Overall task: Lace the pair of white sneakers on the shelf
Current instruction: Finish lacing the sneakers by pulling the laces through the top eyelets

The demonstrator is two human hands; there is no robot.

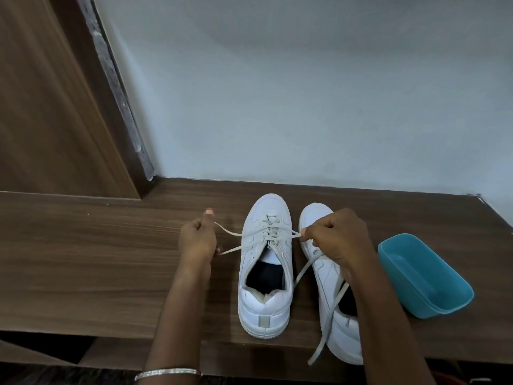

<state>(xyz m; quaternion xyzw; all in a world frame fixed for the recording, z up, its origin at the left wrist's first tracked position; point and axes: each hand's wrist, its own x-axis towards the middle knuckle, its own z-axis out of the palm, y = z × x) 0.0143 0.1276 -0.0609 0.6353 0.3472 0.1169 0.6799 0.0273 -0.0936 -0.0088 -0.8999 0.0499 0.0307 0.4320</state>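
Observation:
Two white sneakers stand side by side on the brown wooden shelf (83, 259), toes toward the wall. The left sneaker (265, 273) has its white lace (273, 232) crossed through the front eyelets. My left hand (198, 240) grips one lace end, pulled out to the left of the shoe. My right hand (337, 236) pinches the other end to the right, above the right sneaker (337, 323). My right forearm partly covers the right sneaker. The lace's loose tail hangs over that shoe and past the shelf's front edge.
A light blue plastic tub (424, 273) sits on the shelf just right of the sneakers. A pale wall rises behind, and a wooden panel stands at the left. The shelf's front edge runs close under the sneakers' heels.

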